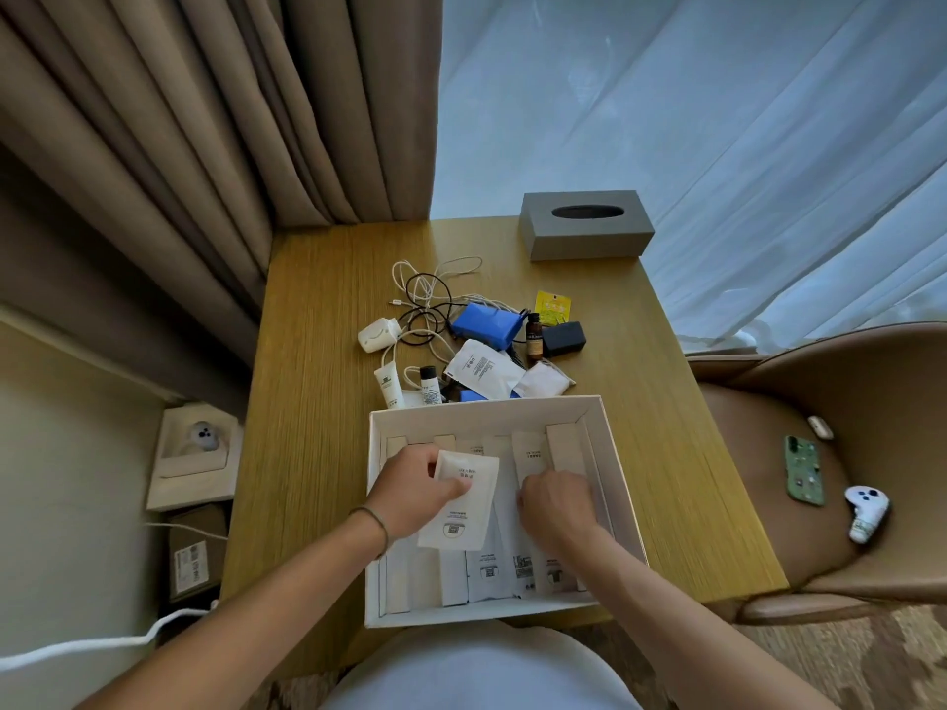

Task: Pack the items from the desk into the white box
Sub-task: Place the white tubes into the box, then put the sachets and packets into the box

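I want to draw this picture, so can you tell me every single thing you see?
Box: one, white, near desk edge.
Packets: several, white, lined up in the box.
Packet: one, white, in left hand.
Desk: one, wooden.
Cables: a tangle, white and black, mid-desk.
Blue pack: one, beside cables.
Brown bottle: one, upright.
Tissue box: one, grey, far corner.
Chair: one, tan, right.
Phone: one, green, on chair.
Left hand: holding packet.
Right hand: in box.

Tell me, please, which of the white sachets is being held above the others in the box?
The square sachet pinched by the left hand; the others lie flat in the white box.
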`<move>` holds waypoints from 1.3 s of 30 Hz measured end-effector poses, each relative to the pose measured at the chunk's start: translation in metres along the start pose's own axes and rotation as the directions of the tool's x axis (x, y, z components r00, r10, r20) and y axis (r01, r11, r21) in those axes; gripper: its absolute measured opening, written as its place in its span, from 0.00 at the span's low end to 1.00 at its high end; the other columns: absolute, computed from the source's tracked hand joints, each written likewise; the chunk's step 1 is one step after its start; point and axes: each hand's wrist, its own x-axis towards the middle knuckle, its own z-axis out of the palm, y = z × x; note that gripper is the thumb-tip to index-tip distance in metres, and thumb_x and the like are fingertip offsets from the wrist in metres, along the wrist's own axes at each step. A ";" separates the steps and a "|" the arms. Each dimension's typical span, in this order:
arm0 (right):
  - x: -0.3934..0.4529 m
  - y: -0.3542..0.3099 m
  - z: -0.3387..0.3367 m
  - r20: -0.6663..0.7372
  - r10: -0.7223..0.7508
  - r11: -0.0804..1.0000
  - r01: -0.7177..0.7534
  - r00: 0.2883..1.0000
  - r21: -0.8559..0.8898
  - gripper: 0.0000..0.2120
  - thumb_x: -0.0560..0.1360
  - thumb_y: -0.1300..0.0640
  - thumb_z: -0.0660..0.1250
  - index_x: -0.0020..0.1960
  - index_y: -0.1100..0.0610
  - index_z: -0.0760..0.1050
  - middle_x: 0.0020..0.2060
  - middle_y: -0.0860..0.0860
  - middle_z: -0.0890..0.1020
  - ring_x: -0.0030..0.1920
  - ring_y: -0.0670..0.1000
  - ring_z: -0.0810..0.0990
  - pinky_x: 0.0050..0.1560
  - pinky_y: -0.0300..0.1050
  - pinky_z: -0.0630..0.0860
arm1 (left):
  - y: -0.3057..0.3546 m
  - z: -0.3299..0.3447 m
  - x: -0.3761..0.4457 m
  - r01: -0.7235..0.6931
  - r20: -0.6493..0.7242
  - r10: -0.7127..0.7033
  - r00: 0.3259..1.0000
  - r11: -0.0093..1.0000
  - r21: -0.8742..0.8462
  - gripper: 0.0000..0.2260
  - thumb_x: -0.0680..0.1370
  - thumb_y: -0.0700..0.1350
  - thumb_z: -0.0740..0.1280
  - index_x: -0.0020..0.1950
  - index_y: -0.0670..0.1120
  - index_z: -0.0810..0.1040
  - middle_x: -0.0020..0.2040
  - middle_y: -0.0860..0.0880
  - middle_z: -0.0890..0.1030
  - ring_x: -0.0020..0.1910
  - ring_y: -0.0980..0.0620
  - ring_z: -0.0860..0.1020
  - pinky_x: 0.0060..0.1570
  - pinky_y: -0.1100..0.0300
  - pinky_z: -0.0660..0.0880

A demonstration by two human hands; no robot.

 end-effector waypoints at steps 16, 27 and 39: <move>-0.018 0.029 -0.024 -0.178 0.107 0.886 -0.012 0.978 0.464 0.06 0.76 0.55 0.61 0.42 0.52 0.74 0.34 0.48 0.81 0.34 0.52 0.79 0.36 0.48 0.80 | -0.011 0.050 0.023 -0.068 0.196 -0.022 0.980 0.895 0.441 0.09 0.71 0.46 0.77 0.45 0.51 0.79 0.45 0.54 0.80 0.44 0.55 0.78 0.39 0.64 0.73; -0.027 0.023 -0.049 -0.256 0.095 0.792 0.083 0.962 0.605 0.06 0.78 0.51 0.65 0.46 0.50 0.80 0.34 0.45 0.82 0.32 0.47 0.78 0.36 0.47 0.80 | -0.033 0.071 0.027 -0.308 0.233 0.226 0.946 0.393 0.866 0.10 0.75 0.48 0.71 0.54 0.46 0.80 0.54 0.45 0.77 0.56 0.45 0.73 0.42 0.54 0.66; 0.029 0.031 -0.121 -0.397 0.149 0.691 0.192 0.906 0.697 0.05 0.78 0.53 0.68 0.47 0.51 0.82 0.34 0.46 0.82 0.33 0.46 0.76 0.32 0.44 0.75 | -0.028 0.061 0.004 -0.332 0.085 0.413 0.907 0.575 0.748 0.18 0.80 0.52 0.64 0.71 0.53 0.72 0.59 0.50 0.80 0.57 0.50 0.75 0.56 0.55 0.75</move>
